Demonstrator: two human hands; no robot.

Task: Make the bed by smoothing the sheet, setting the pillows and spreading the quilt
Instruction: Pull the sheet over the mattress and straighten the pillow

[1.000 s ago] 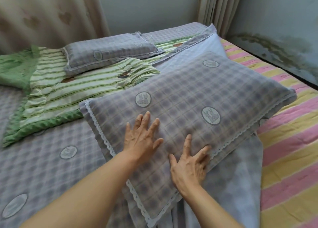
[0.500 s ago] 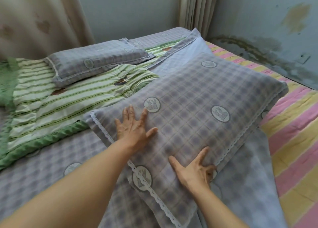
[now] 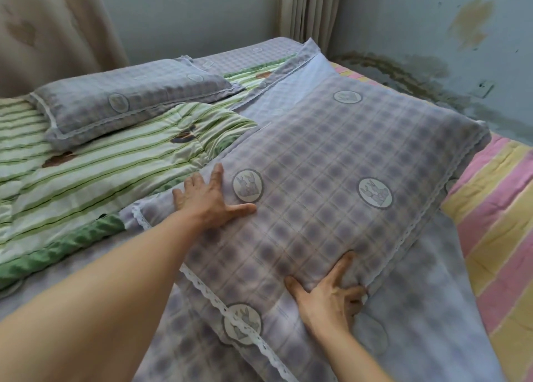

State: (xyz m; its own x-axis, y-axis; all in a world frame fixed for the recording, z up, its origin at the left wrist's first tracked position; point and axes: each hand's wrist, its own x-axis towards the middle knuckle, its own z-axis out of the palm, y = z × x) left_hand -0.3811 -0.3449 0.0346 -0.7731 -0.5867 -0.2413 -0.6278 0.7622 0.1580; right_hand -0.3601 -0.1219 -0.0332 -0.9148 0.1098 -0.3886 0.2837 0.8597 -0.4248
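Left hand [image 3: 209, 198] presses flat, fingers spread, at nine o'clock on the large lilac checked lace-edged pillow [image 3: 331, 179]; right hand [image 3: 328, 295] pinches its six o'clock edge; slide it evenly.

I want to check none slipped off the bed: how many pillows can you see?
2. The near pillow lies under both hands, left hand and right hand. The far pillow rests on the green striped quilt. Others may be out of view.

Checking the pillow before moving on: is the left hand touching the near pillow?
Touching. The head view shows the left hand flat on the near pillow, fingers spread.
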